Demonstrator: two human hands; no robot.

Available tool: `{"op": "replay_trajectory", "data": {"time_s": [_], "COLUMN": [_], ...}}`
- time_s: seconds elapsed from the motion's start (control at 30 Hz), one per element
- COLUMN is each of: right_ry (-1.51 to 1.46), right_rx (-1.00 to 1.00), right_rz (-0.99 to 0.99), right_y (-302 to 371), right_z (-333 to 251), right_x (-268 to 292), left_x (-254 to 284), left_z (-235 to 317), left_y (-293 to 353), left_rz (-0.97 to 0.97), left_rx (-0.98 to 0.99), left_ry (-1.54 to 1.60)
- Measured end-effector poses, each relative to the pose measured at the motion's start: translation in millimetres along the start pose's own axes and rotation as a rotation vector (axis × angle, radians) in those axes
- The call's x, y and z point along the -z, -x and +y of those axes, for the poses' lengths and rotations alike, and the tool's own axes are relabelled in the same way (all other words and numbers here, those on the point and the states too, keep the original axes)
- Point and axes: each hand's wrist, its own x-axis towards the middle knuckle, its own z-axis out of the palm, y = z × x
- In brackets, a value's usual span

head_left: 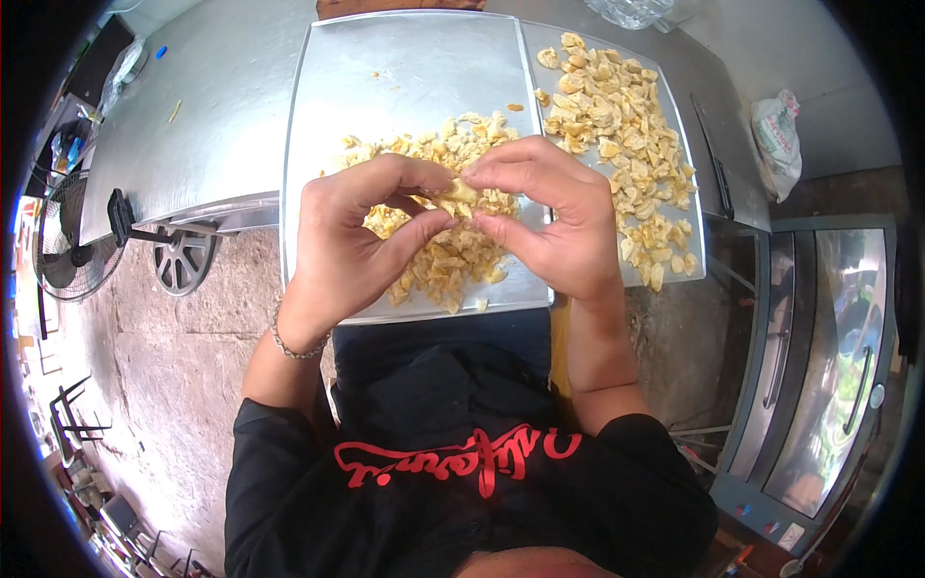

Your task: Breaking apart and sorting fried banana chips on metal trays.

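Note:
My left hand [371,217] and my right hand [559,212] meet over a metal tray [385,48]. A pale yellow, crumbly-looking food piece [462,193] is pinched between the thumbs and fingertips of both. Beneath them lies a loose heap of similar pieces [448,275], partly hidden by my hands. On a second tray [540,39] to the right, many more yellow pieces [626,125] are spread in a long band. What kind of food it is I cannot tell for certain.
Both trays rest on a steel table [222,106]. A dark long-handled tool [715,164] lies at its right, near a white plastic bag [777,144]. A fan [77,236] stands at the left, and a glass-doored metal cabinet [819,366] at the right.

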Motion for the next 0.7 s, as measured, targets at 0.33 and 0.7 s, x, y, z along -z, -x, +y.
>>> {"op": "replay_trajectory", "data": {"time_s": [0.33,0.7], "right_ry": [-0.018,-0.020], "right_rx": [0.081,0.064], "right_rz": [-0.072,-0.029], "right_y": [-1.2,2.9], "right_z": [-1.4,-3.5], "right_x": [5.1,3.3], "left_x": [4.5,1.8], "left_z": [7.5,18.0], "left_y": [-1.4,-1.4], "left_rz": [-0.025,-0.138], "left_rx": [-0.083,-0.113], "left_ry": [-0.107,-0.077]}}
